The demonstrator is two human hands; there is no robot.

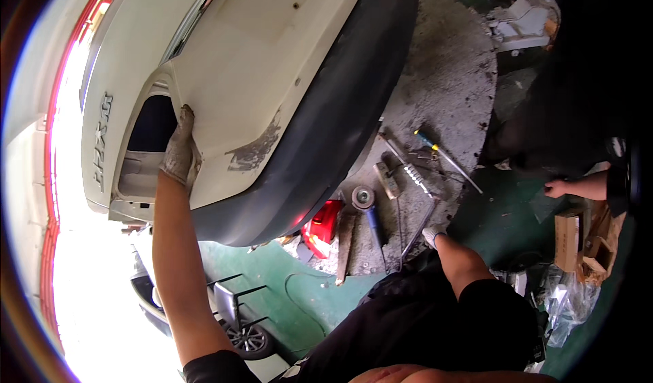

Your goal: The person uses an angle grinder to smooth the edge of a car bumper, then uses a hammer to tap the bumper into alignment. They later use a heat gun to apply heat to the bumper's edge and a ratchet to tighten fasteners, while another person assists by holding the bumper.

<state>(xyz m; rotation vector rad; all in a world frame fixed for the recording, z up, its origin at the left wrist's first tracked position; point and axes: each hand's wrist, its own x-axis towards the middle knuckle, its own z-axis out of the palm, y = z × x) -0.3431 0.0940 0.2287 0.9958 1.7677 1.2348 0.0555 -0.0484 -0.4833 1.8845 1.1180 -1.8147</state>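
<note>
My left hand [180, 148], in a dirty whitish work glove, lies against the panel edge of an open lamp recess [146, 138] at a pale car's rear corner. Its fingers are stretched out along the edge. Below it on the cream bodywork [235, 63] is a rough grey sanded patch [255, 148], just above the dark bumper [320, 118]. Low on the right is my right hand [433, 235], also gloved, close to a dark rod [418, 228]. Its fingers are too small to make out, and whether it touches the rod is unclear.
On a grey floor area beside the bumper lie an angle grinder [364, 199], a long screwdriver [445, 155], a bar tool [411, 172] and a red tail lamp [321, 230]. Another person's hand [556, 188] shows at right, near cardboard [570, 240] and clear plastic [571, 301]. A wheel [248, 339] stands lower left.
</note>
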